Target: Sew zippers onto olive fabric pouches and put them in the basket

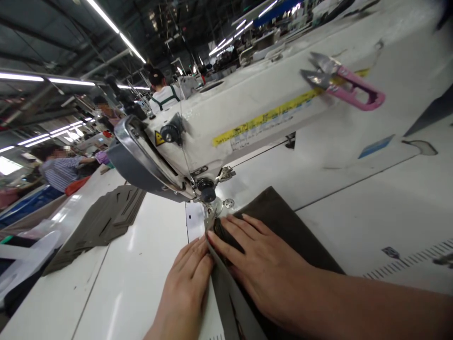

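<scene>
Dark olive-brown fabric lies under the needle end of a white sewing machine, with a folded strip running down toward me. My right hand rests flat on the fabric, its fingers spread and pressing close to the presser foot. Against the strip's left edge lies my left hand, fingers stretched forward and close together on the tabletop. The fingertips of both hands are just short of the needle area. Whatever lies beneath the right palm is hidden.
A stack of cut fabric pieces lies left on the white table. Pink-handled thread snips sit against the machine arm, near a yellow measuring tape. Beyond, co-workers sit, one in a striped top.
</scene>
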Demonstrator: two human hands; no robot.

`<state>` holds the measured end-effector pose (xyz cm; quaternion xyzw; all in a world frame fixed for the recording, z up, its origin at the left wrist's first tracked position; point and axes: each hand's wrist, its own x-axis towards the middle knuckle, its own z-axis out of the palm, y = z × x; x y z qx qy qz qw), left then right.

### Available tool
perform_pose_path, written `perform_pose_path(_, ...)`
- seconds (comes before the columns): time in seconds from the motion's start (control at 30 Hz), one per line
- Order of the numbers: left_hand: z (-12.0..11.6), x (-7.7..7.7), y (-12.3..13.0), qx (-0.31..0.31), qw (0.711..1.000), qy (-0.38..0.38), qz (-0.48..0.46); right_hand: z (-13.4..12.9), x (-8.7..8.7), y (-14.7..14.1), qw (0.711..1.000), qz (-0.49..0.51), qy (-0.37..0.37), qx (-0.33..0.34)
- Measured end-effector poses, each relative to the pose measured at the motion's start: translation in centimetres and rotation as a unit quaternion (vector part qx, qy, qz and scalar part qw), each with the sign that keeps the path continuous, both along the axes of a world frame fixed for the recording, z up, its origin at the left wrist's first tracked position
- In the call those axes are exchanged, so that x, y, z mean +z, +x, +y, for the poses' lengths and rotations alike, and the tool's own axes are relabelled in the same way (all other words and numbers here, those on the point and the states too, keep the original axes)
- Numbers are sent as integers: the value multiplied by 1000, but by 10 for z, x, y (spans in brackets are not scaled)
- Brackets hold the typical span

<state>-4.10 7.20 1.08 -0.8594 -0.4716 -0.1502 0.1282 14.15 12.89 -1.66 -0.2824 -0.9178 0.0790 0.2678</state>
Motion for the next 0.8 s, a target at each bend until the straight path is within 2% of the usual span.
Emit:
perform_pose_path(0.2,1,2,3,4,1000,-8,15,1,4,2,1000,-2,-1,9)
perform_pose_path(0.37,-2,-1,6,4,1000,-20,-22,1,0,3,997,-13,69,25)
perform_pose_path(0.63,-8,-6,13,67,993,-2,-94,4,-15,9,986,-41,153,60)
perform_pose_path(0.8,-6,-11,19,93,993,-3,-67,4,-13,11,982,-65,168,64)
